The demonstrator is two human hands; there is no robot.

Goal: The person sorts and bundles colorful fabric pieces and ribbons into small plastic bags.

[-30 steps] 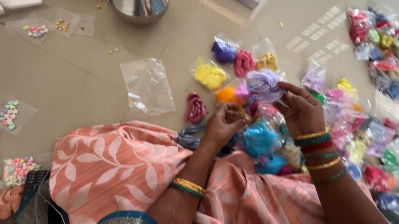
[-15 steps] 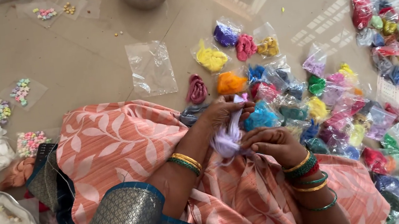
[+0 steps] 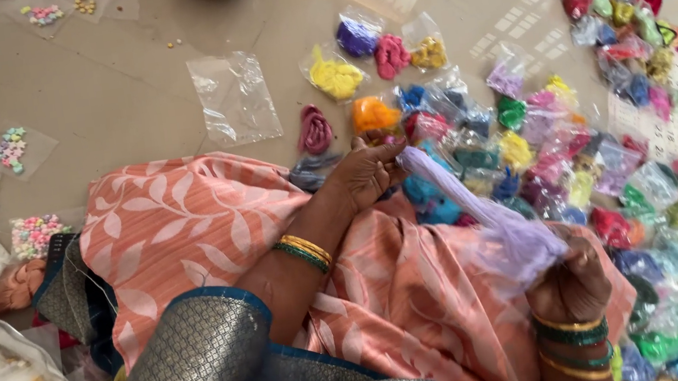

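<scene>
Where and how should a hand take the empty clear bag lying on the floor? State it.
Take the empty clear bag by its near bottom edge, coming from the person's side. It lies flat and alone on bare floor, and that crumpled edge lifts slightly, probably giving fingers something to pinch.

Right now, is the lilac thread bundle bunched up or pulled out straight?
Pulled straight: the thread bundle stretches taut between the left hand and right hand.

Two hands, left hand (image 3: 367, 174) and right hand (image 3: 574, 282), hold one lilac thread bundle (image 3: 482, 215). One empty clear bag (image 3: 233, 98) on the floor. Thread packets too many to count.
</scene>
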